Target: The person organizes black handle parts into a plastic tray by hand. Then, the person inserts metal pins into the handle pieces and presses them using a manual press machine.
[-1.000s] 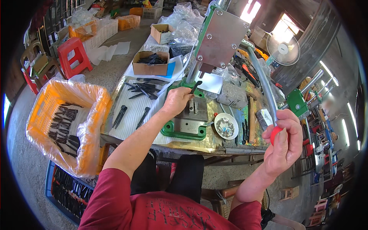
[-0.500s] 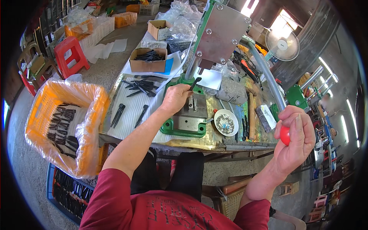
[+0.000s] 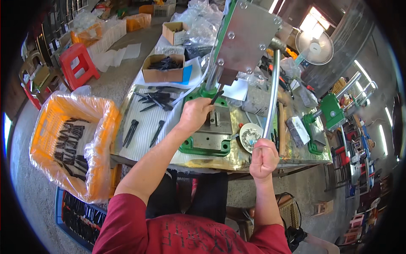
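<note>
Black part (image 3: 217,97), one: slender, rod-like; grasped in the fingers of the left hand (image 3: 196,115), just below the blocky ram (image 3: 227,78) of the green-and-metal press (image 3: 249,38); whether touching, cannot tell. Points up and rightward, away from the body; long axis slanting, near end hidden in the grasp. Lever (image 3: 274,89), one: smooth, round, bare metal; lower end clenched in the right hand (image 3: 264,158). Bowl (image 3: 243,144), white, round, holding small shiny bits. Foam sheet (image 3: 146,122), white, ribbed, bearing loose black pieces (image 3: 156,100). Box (image 3: 163,76), brown cardboard, open, with more such pieces. Crate (image 3: 111,122), orange, rigid, lined with crinkled clear film.
</note>
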{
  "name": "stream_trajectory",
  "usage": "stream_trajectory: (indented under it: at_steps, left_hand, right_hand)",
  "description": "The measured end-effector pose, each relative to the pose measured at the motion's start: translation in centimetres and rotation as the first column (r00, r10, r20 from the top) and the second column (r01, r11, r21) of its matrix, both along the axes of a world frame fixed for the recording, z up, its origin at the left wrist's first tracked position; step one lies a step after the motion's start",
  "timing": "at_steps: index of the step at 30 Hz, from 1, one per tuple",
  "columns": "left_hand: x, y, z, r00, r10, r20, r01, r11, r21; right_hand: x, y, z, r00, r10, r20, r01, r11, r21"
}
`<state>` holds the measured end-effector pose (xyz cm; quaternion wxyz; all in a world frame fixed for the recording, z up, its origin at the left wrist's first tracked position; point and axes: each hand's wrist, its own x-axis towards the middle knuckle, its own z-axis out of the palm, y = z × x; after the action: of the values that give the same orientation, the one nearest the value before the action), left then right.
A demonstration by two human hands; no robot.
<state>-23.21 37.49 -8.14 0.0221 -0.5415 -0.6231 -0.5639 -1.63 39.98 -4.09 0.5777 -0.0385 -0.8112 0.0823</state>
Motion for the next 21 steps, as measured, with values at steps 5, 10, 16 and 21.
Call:
stream_trajectory:
  at_steps: [5, 10, 16, 21]
  left_hand:
    - [-0.1, -0.1, -0.8, 1.0, 0.014, -0.003, -0.014, 0.999, 0.036]
    - [-0.2, -0.3, -0.6, 1.0, -0.01, 0.017, 0.009, 1.0, 0.018]
    - [-0.1, -0.2, 0.0, 1.0, 0.01, 0.016, -0.011, 1.0, 0.027]
    - [-0.1, -0.3, -0.1, 0.999, 0.007, 0.033, -0.007, 1.0, 0.015]
  right_hand:
    - [0.9, -1.1, 1.6, 0.991, 0.078, 0.111, -0.07, 0.995, -0.074]
    - [3.3, -4.3, 8.0, 0.988, 0.118, 0.101, -0.088, 0.961, -0.263]
    - [3.4, -4.9, 11.9, 0.973, 0.219, 0.068, -0.173, 0.894, -0.413]
    - [3.5, -5.0, 12.6, 0.969, 0.239, 0.061, -0.185, 0.867, -0.463]
